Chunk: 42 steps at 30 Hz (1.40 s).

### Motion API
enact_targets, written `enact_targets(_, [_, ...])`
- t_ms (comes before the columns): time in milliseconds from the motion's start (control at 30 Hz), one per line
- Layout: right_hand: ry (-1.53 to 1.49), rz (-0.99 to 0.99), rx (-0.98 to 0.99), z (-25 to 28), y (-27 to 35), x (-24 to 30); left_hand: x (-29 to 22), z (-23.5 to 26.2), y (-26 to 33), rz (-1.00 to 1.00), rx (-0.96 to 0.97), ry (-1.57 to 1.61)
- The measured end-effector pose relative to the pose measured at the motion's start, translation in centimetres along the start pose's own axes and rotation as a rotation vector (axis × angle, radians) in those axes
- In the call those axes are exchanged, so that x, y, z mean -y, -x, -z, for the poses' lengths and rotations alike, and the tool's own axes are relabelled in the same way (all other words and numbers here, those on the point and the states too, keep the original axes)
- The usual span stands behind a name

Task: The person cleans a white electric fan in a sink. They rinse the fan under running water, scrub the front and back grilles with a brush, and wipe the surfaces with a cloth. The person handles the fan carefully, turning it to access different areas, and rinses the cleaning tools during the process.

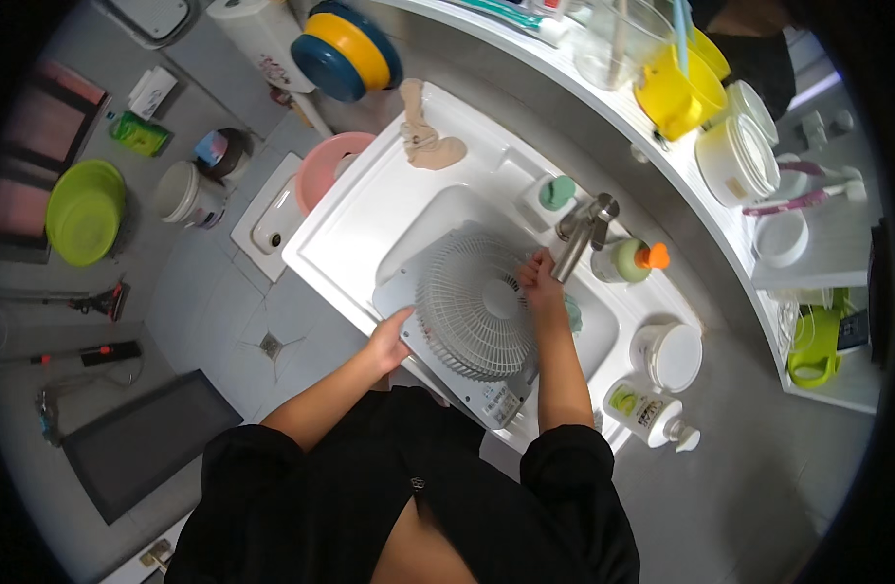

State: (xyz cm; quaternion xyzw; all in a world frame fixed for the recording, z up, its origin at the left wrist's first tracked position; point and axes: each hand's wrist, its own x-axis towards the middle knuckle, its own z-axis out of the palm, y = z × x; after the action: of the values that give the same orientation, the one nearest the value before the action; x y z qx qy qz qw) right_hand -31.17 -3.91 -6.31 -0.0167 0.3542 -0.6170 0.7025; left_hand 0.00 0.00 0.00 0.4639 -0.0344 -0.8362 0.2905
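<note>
A grey square fan cover (486, 397) with a round, raised wire grille (467, 336) lies tilted over the white sink basin (420, 226). My left hand (389, 343) is closed on its left edge, thumb on top and the other fingers hidden beneath. At the far right side, beside the metal faucet (585, 234), my right hand (540, 277) has its fingers curled against the rim of the cover. Part of a green item (574, 313) shows in the basin just beyond my right wrist; its kind is unclear.
A soap bottle with an orange pump (632, 261), a white tub (669, 356) and a white pump bottle (647, 413) line the sink's right side. A beige cloth (430, 141) lies at the far corner. A curved shelf (700, 200) overhangs the right; a pink basin (319, 175) stands left.
</note>
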Motion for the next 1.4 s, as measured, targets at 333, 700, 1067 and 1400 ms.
enact_targets(333, [-0.386,0.083,0.033,0.5,2.4,-0.2,-8.6,5.8,1.6,-0.713,-0.379,-0.958])
enact_targets(700, [-0.351,-0.109,-0.072,-2.7,4.7,-0.6,-17.5,9.3,0.0,-1.298,-0.446,-1.323])
enact_targets(1067, [-0.076,-0.522,0.001,-21.2,-2.6,-18.8,-19.0,10.0,-1.8,-1.226,-0.003,-1.613])
enact_targets(1400, [-0.456,0.042,-0.144,-17.0,0.2,-13.0,-18.9,4.7,-8.5,-1.287,0.381,-1.777])
